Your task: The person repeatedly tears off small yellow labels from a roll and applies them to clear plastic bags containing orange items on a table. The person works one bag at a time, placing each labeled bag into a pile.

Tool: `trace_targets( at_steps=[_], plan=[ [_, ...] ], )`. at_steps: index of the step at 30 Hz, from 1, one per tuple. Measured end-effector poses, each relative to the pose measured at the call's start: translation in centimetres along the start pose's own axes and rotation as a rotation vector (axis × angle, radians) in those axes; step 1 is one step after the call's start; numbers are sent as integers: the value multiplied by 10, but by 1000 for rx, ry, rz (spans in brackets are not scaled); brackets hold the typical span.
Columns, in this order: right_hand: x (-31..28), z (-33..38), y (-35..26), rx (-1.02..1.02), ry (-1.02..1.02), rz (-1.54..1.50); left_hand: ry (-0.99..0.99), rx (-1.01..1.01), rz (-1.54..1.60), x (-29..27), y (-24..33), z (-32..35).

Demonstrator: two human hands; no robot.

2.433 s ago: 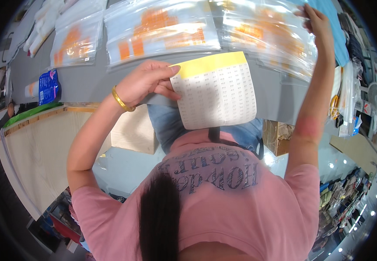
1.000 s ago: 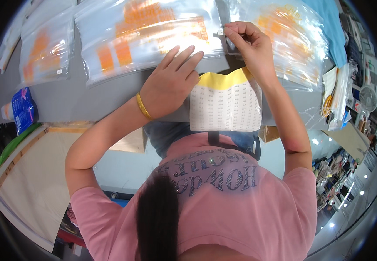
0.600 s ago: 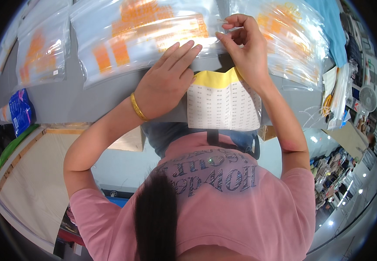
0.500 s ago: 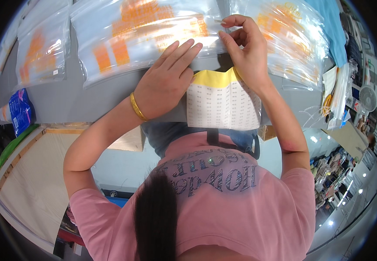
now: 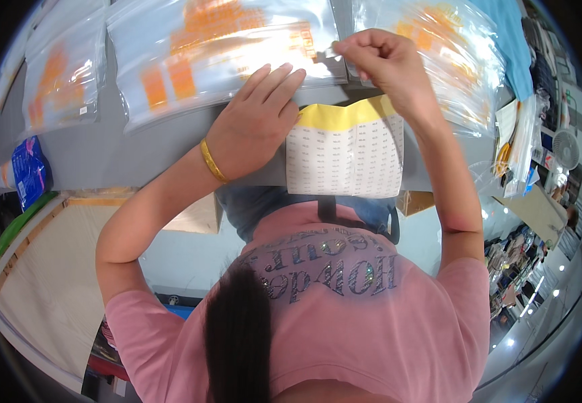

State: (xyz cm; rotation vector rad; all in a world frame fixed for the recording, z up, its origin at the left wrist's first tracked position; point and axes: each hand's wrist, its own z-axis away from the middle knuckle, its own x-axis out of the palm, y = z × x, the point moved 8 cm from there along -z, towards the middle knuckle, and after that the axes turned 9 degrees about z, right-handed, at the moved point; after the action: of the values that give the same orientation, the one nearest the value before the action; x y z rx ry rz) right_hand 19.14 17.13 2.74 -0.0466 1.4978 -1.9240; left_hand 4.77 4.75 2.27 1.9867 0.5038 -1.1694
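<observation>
A stack of clear plastic bags (image 5: 150,57) with orange print lies in front of me on the grey table. My left hand (image 5: 254,131) rests open and flat, its fingertips on the lower edge of the top bag. My right hand (image 5: 388,64) is closed in a pinch over the right end of that bag, with a tiny white sticker (image 5: 334,48) at its fingertips. Between my wrists, a creased sheet of small stickers (image 5: 344,154) with a yellow top band hangs over the table's near edge. Its upper right corner passes under my right hand.
More printed bags (image 5: 432,60) lie to the right and others (image 5: 59,87) to the left. A blue packet (image 5: 30,173) sits at the table's left edge. Scissors with orange handles (image 5: 504,156) and papers are at the right edge, below blue cloth (image 5: 511,54).
My right hand has moved slightly down, its pinched fingertips now lower over the bag's right end. The sticker sheet lies a little flatter. My left hand has barely shifted.
</observation>
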Motion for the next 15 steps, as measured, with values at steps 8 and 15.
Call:
trace_targets(
  at_steps=[8,15],
  plan=[
    [20,-10,32,113,20,-19,46,-23,-15,-2,1,-3],
    [26,-6,27,84,123,154,65,-28,-83,0,0,-10]
  ],
)
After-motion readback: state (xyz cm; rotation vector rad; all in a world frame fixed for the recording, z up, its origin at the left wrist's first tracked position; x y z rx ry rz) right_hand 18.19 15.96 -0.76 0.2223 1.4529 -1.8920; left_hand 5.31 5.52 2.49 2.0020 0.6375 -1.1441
